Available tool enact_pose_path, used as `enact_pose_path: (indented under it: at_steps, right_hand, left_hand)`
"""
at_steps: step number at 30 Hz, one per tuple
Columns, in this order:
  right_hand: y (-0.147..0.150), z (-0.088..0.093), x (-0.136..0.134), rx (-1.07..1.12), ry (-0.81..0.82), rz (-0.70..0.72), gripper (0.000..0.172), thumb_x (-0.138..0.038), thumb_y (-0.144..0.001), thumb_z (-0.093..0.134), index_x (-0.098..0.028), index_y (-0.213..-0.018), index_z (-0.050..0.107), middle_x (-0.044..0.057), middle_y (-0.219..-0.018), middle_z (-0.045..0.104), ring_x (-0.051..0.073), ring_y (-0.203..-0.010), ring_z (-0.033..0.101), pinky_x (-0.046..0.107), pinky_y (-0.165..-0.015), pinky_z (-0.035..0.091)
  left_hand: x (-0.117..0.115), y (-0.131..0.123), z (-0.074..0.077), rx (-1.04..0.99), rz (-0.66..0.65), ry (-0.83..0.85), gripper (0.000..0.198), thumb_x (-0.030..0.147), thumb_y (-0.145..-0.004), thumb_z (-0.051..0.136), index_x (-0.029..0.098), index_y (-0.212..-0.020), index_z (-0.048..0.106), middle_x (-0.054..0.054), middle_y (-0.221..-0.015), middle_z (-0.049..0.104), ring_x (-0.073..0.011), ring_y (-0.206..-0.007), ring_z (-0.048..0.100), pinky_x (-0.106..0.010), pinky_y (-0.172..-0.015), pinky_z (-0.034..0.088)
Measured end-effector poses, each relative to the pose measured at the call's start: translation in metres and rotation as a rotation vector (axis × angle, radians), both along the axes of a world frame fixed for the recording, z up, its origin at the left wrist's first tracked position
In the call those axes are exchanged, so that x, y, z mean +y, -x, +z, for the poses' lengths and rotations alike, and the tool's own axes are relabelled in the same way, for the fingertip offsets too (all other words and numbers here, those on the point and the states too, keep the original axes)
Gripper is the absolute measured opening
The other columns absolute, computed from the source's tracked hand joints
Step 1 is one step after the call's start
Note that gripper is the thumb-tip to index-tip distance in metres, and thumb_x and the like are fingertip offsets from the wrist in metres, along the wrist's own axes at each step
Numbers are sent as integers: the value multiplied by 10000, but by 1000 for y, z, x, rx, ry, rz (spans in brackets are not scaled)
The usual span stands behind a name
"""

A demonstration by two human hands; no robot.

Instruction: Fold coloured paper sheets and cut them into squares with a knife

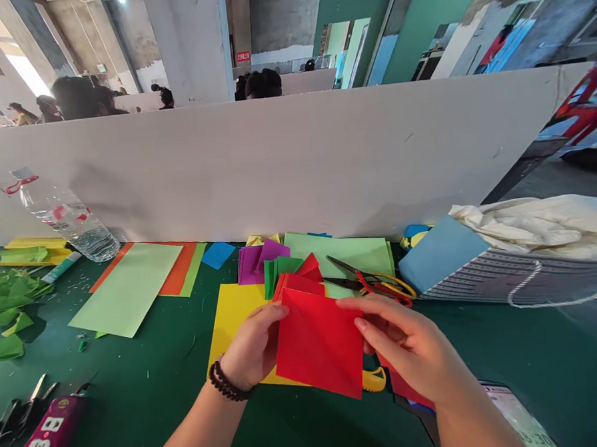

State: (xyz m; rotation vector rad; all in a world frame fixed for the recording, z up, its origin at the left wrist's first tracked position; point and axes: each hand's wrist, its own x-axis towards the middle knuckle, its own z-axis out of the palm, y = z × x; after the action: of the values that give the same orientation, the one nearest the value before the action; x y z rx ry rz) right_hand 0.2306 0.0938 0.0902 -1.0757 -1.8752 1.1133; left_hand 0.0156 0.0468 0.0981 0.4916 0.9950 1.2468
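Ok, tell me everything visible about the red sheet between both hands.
The red sheet looks like smooth, plain paper, roughly square and nearly flat, its top edge sloping slightly down rightward. Held up, it partly covers the yellow sheet from view. The left hand grips its left edge; the right hand touches its upper right corner.

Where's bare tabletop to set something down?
Widest: the green table between the purple power strip and the left hand, bar some specks. Smaller: a patch between the striped bag and the phone. Crowded: beyond the red square, with coloured papers and scissors; far left, green scraps.
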Motion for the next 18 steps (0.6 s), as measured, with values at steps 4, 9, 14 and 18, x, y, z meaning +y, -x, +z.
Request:
enact_pose_path:
  at_steps: [4,9,14,18]
  right_hand:
    - [-5,-5,11,-75,-29,32,302,-439,-913,519,-274,-1055,728,61,-899,618,164,-711,583,245,-528,488]
    - [-2,-9,12,-23,58,37,322,-476,-895,558,-265,-1094,699,80,-1032,656,204,-861,631,280,-667,557]
    - [8,-1,5,-113,9,146,239,-448,-892,578,-283,-987,722,58,-974,668,194,-891,639,270,-721,543]
    - [17,3,-2,-249,62,251,212,-364,-902,570,-294,-1026,728,49,-1032,698,205,-968,653,304,-833,536]
  left_hand:
    - [4,3,-2,-15,-102,-51,294,367,-684,820,154,-869,737,-96,-895,744,-205,-819,701,-262,-721,528]
    - [8,10,-4,101,-125,-106,347,442,-682,829,167,-880,754,-85,-887,747,-192,-805,699,-251,-707,529]
    - [9,14,-5,285,-102,-141,323,470,-665,821,169,-740,733,-56,-761,722,-158,-673,652,-224,-606,496]
    - [8,13,-3,435,-63,-190,237,398,-710,790,174,-756,728,-45,-752,700,-158,-664,617,-220,-580,470]
